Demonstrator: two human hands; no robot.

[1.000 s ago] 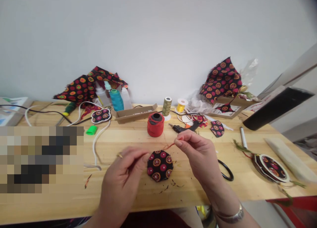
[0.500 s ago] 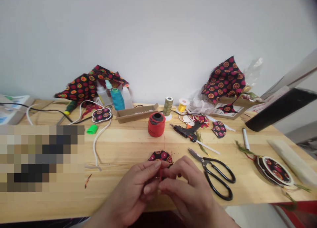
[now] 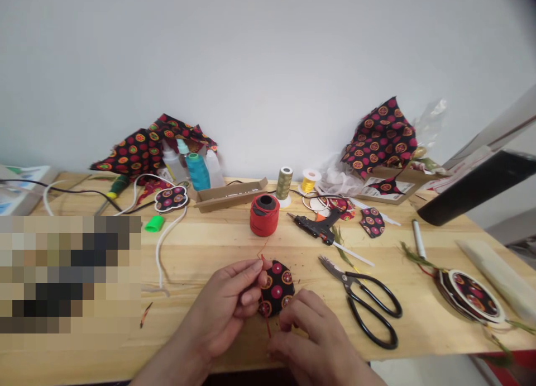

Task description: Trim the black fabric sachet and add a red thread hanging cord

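Right, your left hand (image 3: 228, 302) has its thumb and forefinger pressed together on a red thread (image 3: 264, 299), no gap showing between the tips, the other fingers curled loosely beneath. That thread runs down toward your right hand (image 3: 316, 336), where the fingers are bent inward and nearly closed; whether they pinch the lower end, you can't tell from this view.

And just beyond your fingers, there's the patterned disc (image 3: 278, 288), black with red and orange circles, partly covered by both hands. Call that disc the clock's centre, with twelve toward the wall: your left hand sits at nine, your right at half past four.

Out to three o'clock, near your right hand, black-handled scissors (image 3: 350, 285) lie with their blades angled away from you. Up at twelve stands the red spool (image 3: 264, 218), with an olive spool (image 3: 284, 185) behind it. One o'clock, a black glue gun (image 3: 317, 228)! Round at ten, well apart, you've got a green cap (image 3: 154, 224) and a white-edged flower-shaped piece (image 3: 171, 198). Far out at three, a round piece with a pale rim (image 3: 473, 294) rests on the wooden table (image 3: 209, 249).
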